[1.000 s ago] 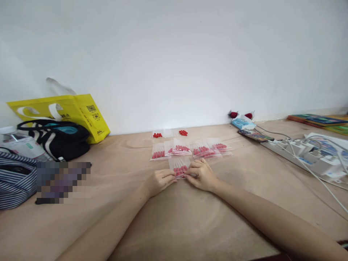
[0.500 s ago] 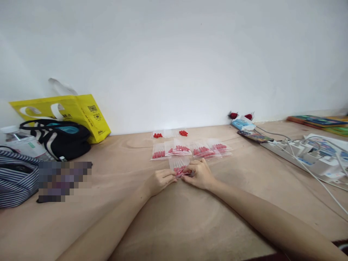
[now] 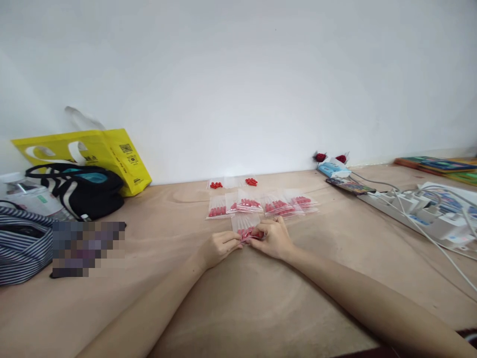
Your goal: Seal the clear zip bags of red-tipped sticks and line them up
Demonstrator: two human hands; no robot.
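Between my hands lies a small clear zip bag [image 3: 246, 223] with red capsules inside, its near edge toward me. My left hand [image 3: 221, 247] pinches the near left corner of this bag. Closed on the near right part is my right hand [image 3: 274, 238], its fingers covering some of the capsules. Just beyond, several more clear bags of red capsules lie in a row: one at the left [image 3: 219, 208], overlapping ones in the middle [image 3: 249, 203], and others at the right [image 3: 279, 206]. By the wall are two small heaps of red capsules [image 3: 216, 185] on clear bags.
At the left stand a yellow bag [image 3: 128, 164], a black bag [image 3: 100, 199], a plastic jar [image 3: 37, 196] and a striped pouch [image 3: 24, 243]. To the right are a tissue pack [image 3: 333, 169], power strips with cables [image 3: 417, 209] and flat books [image 3: 436, 164].
Both hands stay at the bag with almost the same grip. The right fingers have shifted very slightly along its near edge.
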